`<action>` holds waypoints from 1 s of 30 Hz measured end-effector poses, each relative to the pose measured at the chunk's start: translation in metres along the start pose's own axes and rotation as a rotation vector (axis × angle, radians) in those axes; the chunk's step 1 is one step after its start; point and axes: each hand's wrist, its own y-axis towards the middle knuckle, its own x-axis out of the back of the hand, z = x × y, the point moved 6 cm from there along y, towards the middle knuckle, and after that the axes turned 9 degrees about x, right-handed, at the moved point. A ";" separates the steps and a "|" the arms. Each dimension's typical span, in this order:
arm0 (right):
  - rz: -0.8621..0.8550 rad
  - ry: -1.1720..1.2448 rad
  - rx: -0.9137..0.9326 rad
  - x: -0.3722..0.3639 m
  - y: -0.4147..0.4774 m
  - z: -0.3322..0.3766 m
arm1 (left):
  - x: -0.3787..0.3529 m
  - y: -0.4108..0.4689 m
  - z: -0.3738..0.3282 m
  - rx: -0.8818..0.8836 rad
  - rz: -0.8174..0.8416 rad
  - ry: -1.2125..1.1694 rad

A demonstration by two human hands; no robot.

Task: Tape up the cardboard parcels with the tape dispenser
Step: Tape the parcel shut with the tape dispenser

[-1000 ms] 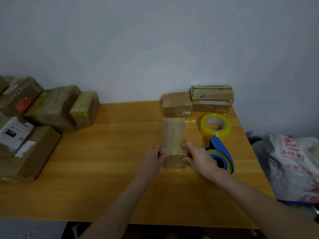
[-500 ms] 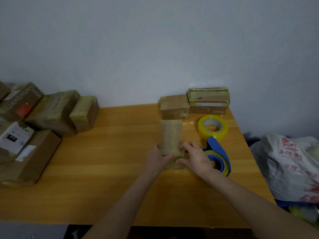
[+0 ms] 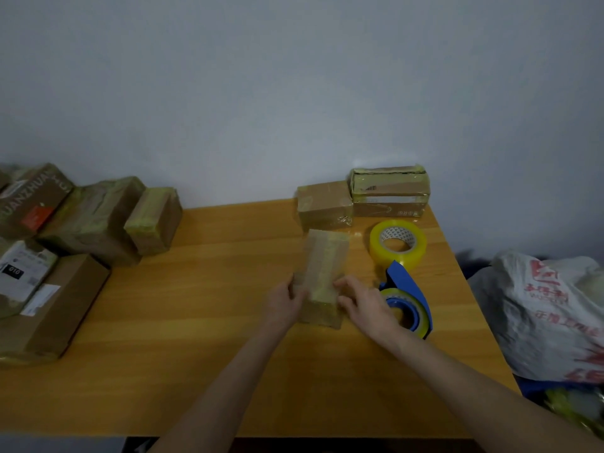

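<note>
Both hands grip a small taped cardboard parcel (image 3: 322, 282) on the wooden table (image 3: 196, 322): the left hand (image 3: 284, 305) has its fingers closed on the left side, the right hand (image 3: 366, 305) on the right. Just right lies the blue tape dispenser (image 3: 408, 299), then a yellow tape roll (image 3: 398, 243). Two taped parcels (image 3: 359, 199) sit by the wall.

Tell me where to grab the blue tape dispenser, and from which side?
Grip the tape dispenser by its blue frame, probably from above and the right: it stands on edge, and the right hand and small parcel crowd its left.
</note>
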 end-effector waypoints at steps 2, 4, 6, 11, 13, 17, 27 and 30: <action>0.043 -0.008 0.020 -0.002 -0.003 -0.003 | 0.017 0.002 -0.001 -0.053 -0.145 0.193; -0.001 -0.037 0.018 0.003 -0.002 -0.007 | 0.015 0.000 -0.011 -0.118 -0.148 0.347; -0.111 -0.061 -0.026 0.017 0.004 -0.012 | -0.009 -0.003 -0.020 -0.086 0.009 0.500; -0.127 -0.172 -0.098 0.042 0.032 -0.019 | -0.027 -0.004 -0.025 -0.175 0.083 0.759; -0.022 -0.200 -0.114 0.040 0.043 -0.020 | -0.021 -0.003 -0.017 -0.284 0.161 0.801; 0.060 -0.122 -0.190 0.030 0.053 -0.024 | -0.009 -0.003 -0.001 -0.409 0.211 0.854; -0.065 -0.162 -0.233 0.034 0.052 -0.026 | 0.029 -0.007 0.022 -0.021 -0.201 0.321; -0.011 -0.111 -0.266 0.033 0.058 -0.029 | 0.040 0.002 0.041 0.355 -0.261 -0.077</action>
